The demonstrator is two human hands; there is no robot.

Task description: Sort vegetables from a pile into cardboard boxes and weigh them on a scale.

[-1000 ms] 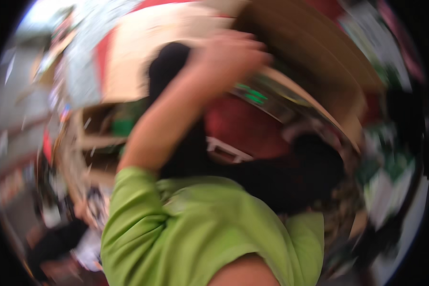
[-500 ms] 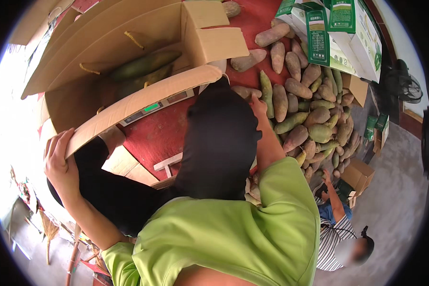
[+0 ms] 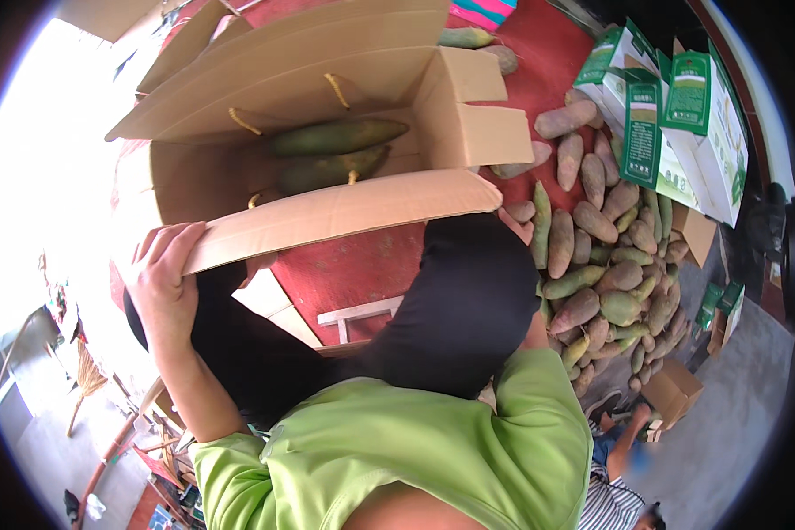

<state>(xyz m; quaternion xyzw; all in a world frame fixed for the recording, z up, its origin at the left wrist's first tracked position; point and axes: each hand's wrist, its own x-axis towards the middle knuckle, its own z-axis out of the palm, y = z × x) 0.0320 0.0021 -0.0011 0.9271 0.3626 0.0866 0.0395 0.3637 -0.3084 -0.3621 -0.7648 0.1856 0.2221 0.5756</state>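
In front of me an open cardboard box (image 3: 185, 159) with yellow rope handles holds two long green radishes (image 3: 338, 137). My left hand (image 3: 163, 274) grips the left end of its near flap (image 3: 344, 212), fingers over the top edge. Beyond my right knee, my right hand (image 3: 518, 227) is beside a small reddish-brown radish (image 3: 521, 210) at the edge of the pile. My knee and the flap corner hide most of that hand, so its grip is unclear.
A large pile of reddish and green radishes (image 3: 618, 278) lies on red cloth to my right. Green-and-white cartons (image 3: 689, 115) stand behind it. A white T-shaped bar (image 3: 353, 314) is between my legs. A co-worker in a striped shirt (image 3: 609, 503) is at lower right, near a brown box (image 3: 671, 393).
My view has shifted, showing more of the box's inside. The flap now hides the scale's green display. My right hand has moved closer to the small radish, more hidden behind my knee.
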